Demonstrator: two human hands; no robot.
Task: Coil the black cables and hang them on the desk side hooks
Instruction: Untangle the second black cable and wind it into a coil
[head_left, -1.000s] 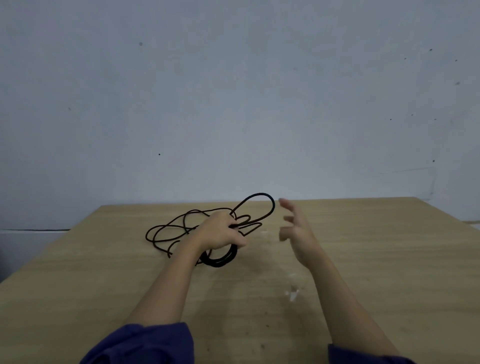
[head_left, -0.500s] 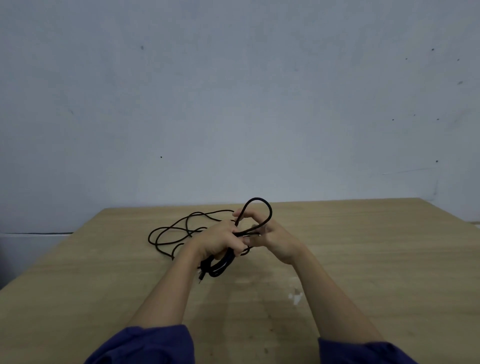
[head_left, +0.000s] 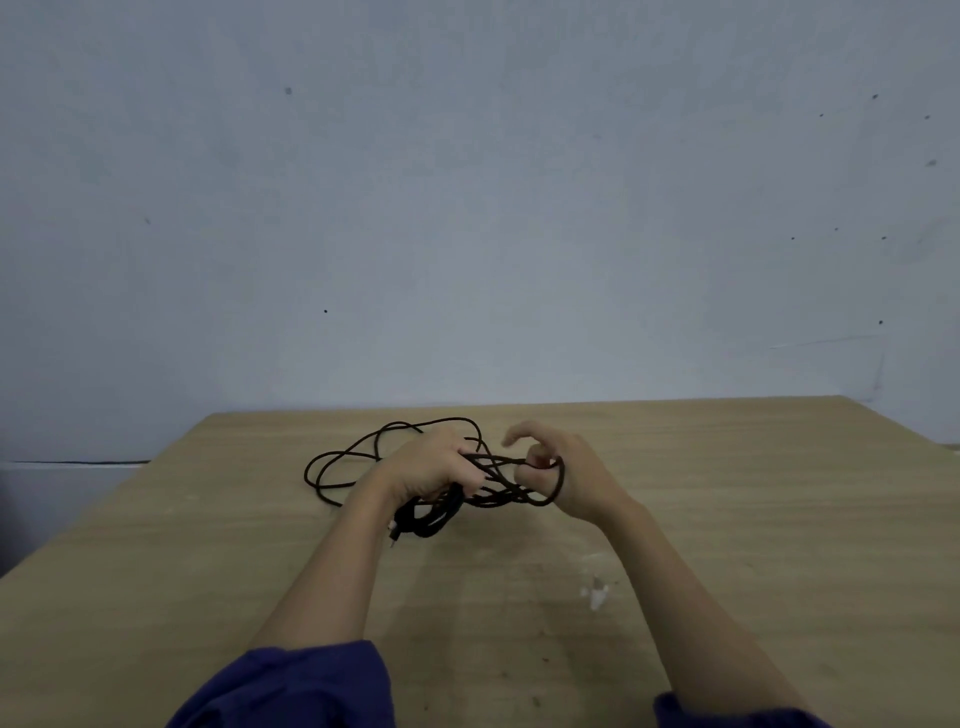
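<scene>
A thin black cable (head_left: 332, 470) lies in loose loops on the wooden desk (head_left: 753, 493), trailing left and behind my hands. My left hand (head_left: 428, 467) grips a bundle of coiled turns that hangs below its palm, with a plug end poking out at the lower left. A strand runs from that bundle to my right hand (head_left: 558, 470), which hooks a loop of the cable around its curled lower fingers and palm edge; its thumb and forefinger are raised apart. No hooks are in view.
A pale blue-grey wall rises just behind the desk's far edge. A small white scuff mark (head_left: 597, 595) sits on the desk surface near my right forearm. My dark blue sleeves fill the bottom of the view.
My right hand came in from open beside the left, took a cable loop and has pulled it right and downward. The tall upright loop is gone; the loose loops have shifted.
</scene>
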